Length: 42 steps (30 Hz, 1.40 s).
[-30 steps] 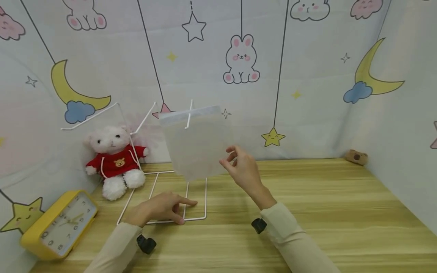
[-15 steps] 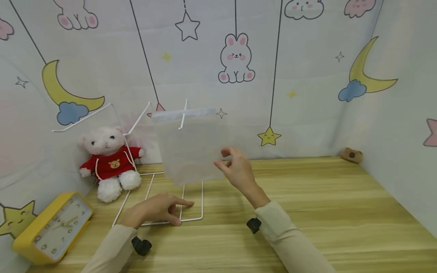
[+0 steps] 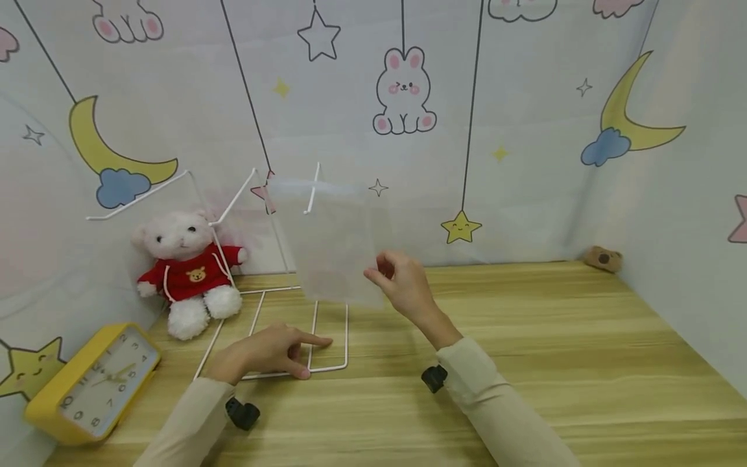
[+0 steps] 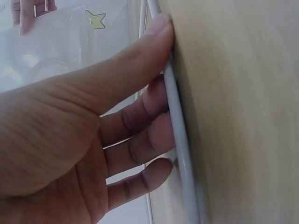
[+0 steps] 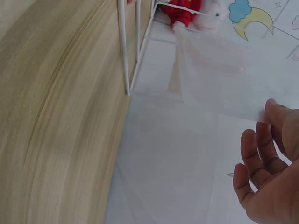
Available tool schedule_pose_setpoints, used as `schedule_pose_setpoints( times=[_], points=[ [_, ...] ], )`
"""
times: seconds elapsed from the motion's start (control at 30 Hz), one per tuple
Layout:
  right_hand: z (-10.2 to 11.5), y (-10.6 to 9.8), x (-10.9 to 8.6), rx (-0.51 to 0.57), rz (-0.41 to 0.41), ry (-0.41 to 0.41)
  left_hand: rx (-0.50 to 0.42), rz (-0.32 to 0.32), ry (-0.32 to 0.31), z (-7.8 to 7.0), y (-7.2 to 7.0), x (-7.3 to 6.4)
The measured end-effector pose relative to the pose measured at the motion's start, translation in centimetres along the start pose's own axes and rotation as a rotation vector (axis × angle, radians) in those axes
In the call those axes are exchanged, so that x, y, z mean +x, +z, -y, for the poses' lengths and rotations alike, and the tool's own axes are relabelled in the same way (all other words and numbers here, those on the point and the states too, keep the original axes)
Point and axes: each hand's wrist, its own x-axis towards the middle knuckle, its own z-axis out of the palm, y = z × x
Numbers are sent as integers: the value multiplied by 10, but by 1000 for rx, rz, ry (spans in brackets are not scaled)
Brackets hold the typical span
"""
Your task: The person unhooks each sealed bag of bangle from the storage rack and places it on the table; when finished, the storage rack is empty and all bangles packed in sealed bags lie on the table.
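Observation:
A translucent plastic bag (image 3: 335, 250) hangs upright from a short arm (image 3: 316, 178) of a white wire rack (image 3: 347, 337). Thumb and index finger of my right hand (image 3: 405, 282) pinch the bag's right edge, while the other fingers of that hand stay loosely bent in the right wrist view. Low on the left, my left hand (image 3: 271, 350) rests on the rack's base, index finger stretched out over the wires. Its thumb presses the front bar (image 4: 180, 130) in the left wrist view, and the other fingertips touch down beside that bar.
A white plush bear (image 3: 195, 275) in a red top sits behind the rack's left side. The yellow clock (image 3: 96, 383) stands at front left, and a small brown plush item (image 3: 604, 258) lies at the back right of the wooden table (image 3: 525, 350).
The bag has turned slightly and its bottom edge sits a little higher, with its right edge between the right thumb and index finger. My left hand stays on the rack's base.

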Motion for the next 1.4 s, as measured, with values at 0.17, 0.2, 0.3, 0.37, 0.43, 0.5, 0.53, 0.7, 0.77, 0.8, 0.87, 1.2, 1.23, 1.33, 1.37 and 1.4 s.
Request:
schedule_pose_setpoints(
  times=[0.17, 0.2, 0.3, 0.37, 0.43, 0.5, 0.53, 0.7, 0.77, 0.8, 0.87, 1.2, 1.23, 1.33, 1.37, 1.4],
  points=[
    [1, -5, 1, 2, 36, -17, 10, 1, -19, -2, -1, 0],
    [2, -7, 2, 1, 41, -15, 12, 2, -23, -2, -1, 0],
    [3, -13, 2, -5, 44, -7, 7, 1, -16, -3, 0, 0],
    [4, -18, 3, -13, 42, 2, 7, 1, -9, -3, -1, -1],
    [4, -24, 3, -16, 38, 10, -1, 4, -7, -3, 1, 0],
    [3, -30, 3, -19, 33, 20, -5, 9, -4, -3, 2, 0],
    [2, -33, 3, -20, 30, 20, -6, 9, -4, -2, 3, 0],
    [1, -48, 5, -45, 14, -8, -8, 11, 2, -2, 5, 0],
    [3, -55, 7, -58, 18, -19, -9, 14, 1, -2, 4, 0],
    [4, -58, 8, -64, 17, -24, -7, 15, 1, -1, 2, 0],
    [7, -65, 12, -66, 5, -42, 2, 12, -2, -1, -1, 0],
    [22, -83, 18, 62, -170, -183, 10, 30, -21, 2, -6, 2],
    [23, -83, 17, 66, -176, -193, 3, 36, -23, 2, -4, 1],
    [25, -87, 16, 75, -173, -201, -5, 50, -34, 1, -4, 0],
    [26, -90, 16, 75, -168, -202, -5, 53, -36, 0, -5, 1],
    [26, -92, 15, 82, -163, -198, -4, 55, -34, -1, -5, 2]
  ],
)
